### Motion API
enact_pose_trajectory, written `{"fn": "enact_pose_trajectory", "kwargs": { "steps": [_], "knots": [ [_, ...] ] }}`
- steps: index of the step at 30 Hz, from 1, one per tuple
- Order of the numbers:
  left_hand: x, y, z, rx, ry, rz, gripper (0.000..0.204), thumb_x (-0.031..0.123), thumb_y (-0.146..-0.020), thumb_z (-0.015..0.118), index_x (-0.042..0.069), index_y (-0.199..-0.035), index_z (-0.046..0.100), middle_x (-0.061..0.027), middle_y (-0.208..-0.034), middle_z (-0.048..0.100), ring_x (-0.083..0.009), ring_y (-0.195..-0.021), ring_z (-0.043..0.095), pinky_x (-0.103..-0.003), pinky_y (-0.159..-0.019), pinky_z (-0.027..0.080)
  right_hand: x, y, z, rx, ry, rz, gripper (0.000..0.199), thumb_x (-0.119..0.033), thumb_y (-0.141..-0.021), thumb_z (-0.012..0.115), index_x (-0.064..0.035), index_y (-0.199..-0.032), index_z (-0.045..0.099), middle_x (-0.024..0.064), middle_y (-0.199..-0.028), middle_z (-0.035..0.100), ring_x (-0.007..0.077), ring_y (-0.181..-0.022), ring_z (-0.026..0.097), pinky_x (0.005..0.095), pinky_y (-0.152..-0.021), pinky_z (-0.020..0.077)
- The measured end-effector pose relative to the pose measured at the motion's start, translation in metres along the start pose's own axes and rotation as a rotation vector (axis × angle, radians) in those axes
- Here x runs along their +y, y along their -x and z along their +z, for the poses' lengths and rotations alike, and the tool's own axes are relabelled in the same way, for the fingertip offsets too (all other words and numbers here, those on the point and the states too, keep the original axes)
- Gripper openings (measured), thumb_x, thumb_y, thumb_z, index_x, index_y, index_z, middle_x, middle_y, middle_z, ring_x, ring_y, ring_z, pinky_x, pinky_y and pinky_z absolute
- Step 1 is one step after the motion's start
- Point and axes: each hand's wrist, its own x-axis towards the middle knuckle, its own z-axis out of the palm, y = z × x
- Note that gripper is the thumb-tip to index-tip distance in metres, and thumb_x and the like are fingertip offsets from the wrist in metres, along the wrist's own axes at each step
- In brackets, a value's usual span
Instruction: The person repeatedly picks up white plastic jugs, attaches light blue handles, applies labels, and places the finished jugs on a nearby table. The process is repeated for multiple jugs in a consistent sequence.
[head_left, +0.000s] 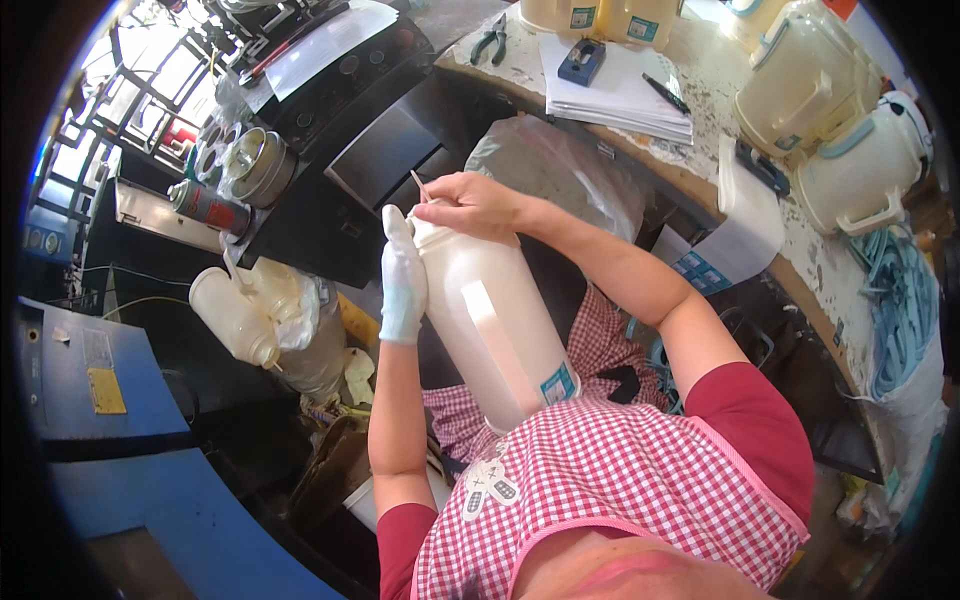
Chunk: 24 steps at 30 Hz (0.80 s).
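Jug (495, 330): white plastic, propped against the apron (620, 480), long axis running up and away to its top end between both hands; gloved left hand (402, 280) wrapped on upper side, bare right hand (470, 203) atop, pinching a thin stick (418, 184), nearer the mouth.

Jug (495, 320) between left hand (402, 285) and right hand (470, 203), propped against apron (610, 470); paper stack (615, 85) on workbench (800, 240) behind, kettles (830, 110) at right.
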Motion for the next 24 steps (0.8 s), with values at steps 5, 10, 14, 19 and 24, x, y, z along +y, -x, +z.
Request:
{"fn": "enact_pose_trajectory", "kwargs": {
  "steps": [5, 10, 14, 19, 24],
  "knots": [
    [0.014, 0.004, 0.021, -0.067, -0.142, 0.056, 0.074, 0.063, -0.109, 0.034, -0.004, -0.121, 0.065, -0.0095, -0.113, 0.069, -0.0142, -0.1, 0.065, -0.03, -0.088, 0.053, -0.015, -0.015, -0.052, -0.237, -0.166, 0.223, 0.044, -0.038, -0.105, 0.056, -0.0027, -0.086, 0.073, 0.0041, -0.088, 0.071, 0.0138, -0.078, 0.064, 0.031, -0.071, 0.0512],
    [0.062, 0.012, 0.032, -0.181, -0.429, 0.257, 0.046, 0.029, -0.102, 0.062, -0.004, -0.134, 0.059, -0.0136, -0.128, 0.066, -0.0182, -0.118, 0.061, -0.032, -0.103, 0.046, 0.092, -0.14, -0.157, 0.839, -0.985, 0.277, 0.044, -0.039, -0.108, 0.047, -0.0008, -0.095, 0.064, 0.0096, -0.084, 0.067, 0.0238, -0.074, 0.062, 0.0388, -0.071, 0.0543],
    [0.131, 0.038, -0.009, -0.256, -0.209, 0.179, 0.065, 0.017, -0.082, 0.067, -0.005, -0.142, 0.054, -0.0135, -0.137, 0.062, -0.0201, -0.126, 0.058, -0.034, -0.111, 0.041, 0.134, -0.189, -0.252, 0.973, -1.383, 0.09, 0.042, -0.034, -0.105, 0.054, 0.0064, -0.112, 0.062, 0.0213, -0.107, 0.07, 0.0361, -0.105, 0.069, 0.0482, -0.099, 0.0545],
    [0.14, 0.106, -0.045, 0.454, -0.083, 0.652, 0.092, 0.06, -0.082, 0.063, -0.005, -0.145, 0.048, -0.0213, -0.145, 0.053, -0.0324, -0.133, 0.054, -0.046, -0.115, 0.043, 0.116, -0.103, -0.098, 0.526, -0.872, 0.184, 0.042, -0.031, -0.11, 0.047, 0.0074, -0.123, 0.062, 0.0223, -0.117, 0.07, 0.0316, -0.113, 0.07, 0.043, -0.102, 0.0571],
    [0.147, 0.126, -0.096, 0.836, -0.548, 0.587, 0.091, 0.056, -0.08, 0.06, -0.005, -0.147, 0.048, -0.0226, -0.141, 0.058, -0.0354, -0.129, 0.057, -0.047, -0.112, 0.046, 0.296, 0.04, -0.031, 0.211, 0.646, 0.616, 0.027, -0.01, -0.096, 0.057, 0.0, -0.116, 0.071, 0.0218, -0.114, 0.073, 0.037, -0.109, 0.07, 0.0453, -0.093, 0.0564]
  ]
}}
